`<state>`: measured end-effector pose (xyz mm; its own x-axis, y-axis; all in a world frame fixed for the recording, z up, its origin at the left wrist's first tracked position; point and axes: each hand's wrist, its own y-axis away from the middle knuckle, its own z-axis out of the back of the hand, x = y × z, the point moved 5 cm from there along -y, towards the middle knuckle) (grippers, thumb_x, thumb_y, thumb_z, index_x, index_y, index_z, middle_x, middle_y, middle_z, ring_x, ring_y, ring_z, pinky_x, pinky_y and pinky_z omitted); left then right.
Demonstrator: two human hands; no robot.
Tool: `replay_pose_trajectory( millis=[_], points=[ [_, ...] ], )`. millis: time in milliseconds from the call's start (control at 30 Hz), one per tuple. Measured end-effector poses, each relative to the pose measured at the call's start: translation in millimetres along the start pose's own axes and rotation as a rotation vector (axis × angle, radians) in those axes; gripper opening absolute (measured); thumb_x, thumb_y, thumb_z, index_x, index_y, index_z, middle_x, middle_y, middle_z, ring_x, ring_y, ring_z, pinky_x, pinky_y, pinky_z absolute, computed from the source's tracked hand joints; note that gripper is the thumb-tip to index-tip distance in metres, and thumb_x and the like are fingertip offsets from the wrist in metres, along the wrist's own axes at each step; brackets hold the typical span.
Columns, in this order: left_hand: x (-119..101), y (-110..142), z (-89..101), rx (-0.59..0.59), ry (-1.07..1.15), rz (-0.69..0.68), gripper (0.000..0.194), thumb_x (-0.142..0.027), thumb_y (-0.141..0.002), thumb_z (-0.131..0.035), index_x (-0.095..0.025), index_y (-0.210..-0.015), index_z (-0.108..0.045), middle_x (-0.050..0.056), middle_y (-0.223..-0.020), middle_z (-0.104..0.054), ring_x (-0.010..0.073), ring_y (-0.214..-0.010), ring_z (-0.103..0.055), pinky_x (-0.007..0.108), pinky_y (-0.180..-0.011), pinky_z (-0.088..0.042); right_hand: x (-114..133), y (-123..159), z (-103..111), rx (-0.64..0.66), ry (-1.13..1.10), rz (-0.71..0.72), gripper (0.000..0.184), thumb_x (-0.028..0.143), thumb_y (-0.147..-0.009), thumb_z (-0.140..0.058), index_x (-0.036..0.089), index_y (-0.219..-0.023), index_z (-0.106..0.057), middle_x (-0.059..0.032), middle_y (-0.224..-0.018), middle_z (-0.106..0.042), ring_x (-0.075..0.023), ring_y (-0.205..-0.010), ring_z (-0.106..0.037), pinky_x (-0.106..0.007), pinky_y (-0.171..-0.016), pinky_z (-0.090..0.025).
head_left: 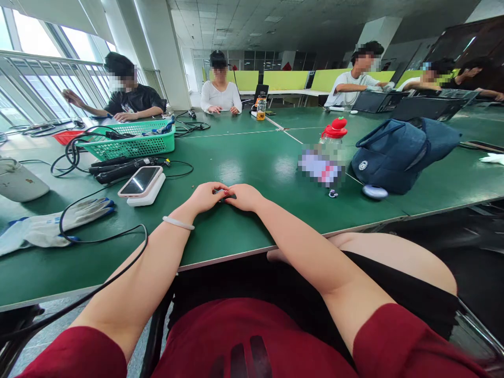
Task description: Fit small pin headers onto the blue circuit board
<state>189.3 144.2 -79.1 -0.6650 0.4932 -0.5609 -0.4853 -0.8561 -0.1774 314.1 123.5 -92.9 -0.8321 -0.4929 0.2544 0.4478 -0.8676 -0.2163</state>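
My left hand (206, 196) and my right hand (244, 197) meet at the fingertips just above the green table (236, 231). Both have their fingers curled inward and closed. A small dark thing seems to lie between the fingertips, but it is too small and too covered to name. A pale bracelet (178, 223) circles my left wrist. Left of my left hand, a phone (140, 181) rests on a white block (147, 193). Nearer the left edge lies a work glove (59, 223), white with blue parts.
A black cable (146, 239) crosses my left forearm. Farther back stand a green basket (134, 148) and a red tray (70, 137). A blue bag (394, 152), a red-topped bottle (333, 131) and a round case (375, 192) are at right. Several people sit around the table.
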Motion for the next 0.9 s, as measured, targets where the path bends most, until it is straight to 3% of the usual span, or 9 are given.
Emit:
replay_pose_trajectory(
  millis=[900],
  points=[
    [6.5,-2.7,-3.3,0.025,0.041,-0.017,0.037,-0.046,-0.079,-0.055,-0.021,-0.099,-0.072,0.003,-0.083,-0.07,0.0174,-0.07,-0.057,0.028,-0.067,-0.042,2.3,1.4,2.5,0.013,-0.007,-0.003,0.023,0.031,-0.09,-0.054,0.023,-0.105,-0.07,-0.0029,-0.11,-0.068,-0.0205,-0.101,-0.062,-0.028,-0.081,-0.045]
  ],
)
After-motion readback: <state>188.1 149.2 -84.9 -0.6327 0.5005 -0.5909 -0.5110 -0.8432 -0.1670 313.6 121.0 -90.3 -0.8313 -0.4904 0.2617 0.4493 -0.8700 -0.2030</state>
